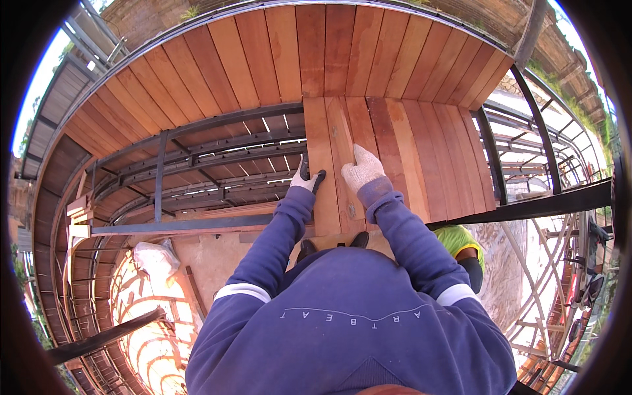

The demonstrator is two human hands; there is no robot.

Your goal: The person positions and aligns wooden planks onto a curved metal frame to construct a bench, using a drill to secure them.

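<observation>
"At the left end of the near row of boards [447,158], what is the position of the left hand [308,179]?"

"It is at the free edge of the end board [318,141]. The glove is pale with dark fingertips. The thumb stands apart from the fingers, on the board side. Whether they clamp the edge cannot be told."

"State the position of the right hand [362,170]."

"It is to the right of the left hand, over the patched board [340,139], second from the left end. The fingers are curled inward in a pale glove; one digit points away from the body. Whether they close on the board cannot be told."

"Locate the patched board."

"It lies lengthwise between the two hands, just beside the end board. One pale patch shows near each end."

"List the surroundings."

"Beyond the near row, the far row of boards [250,52] curves across the view. Left of the end board is the open dark frame [160,178]. Below the near edge are two dark shoes [359,240]. To the right, partly hidden by the beam [546,204], is a co-worker in a bright yellow-green shirt [457,238]. At lower left lies a clear plastic bag [157,259]."
</observation>
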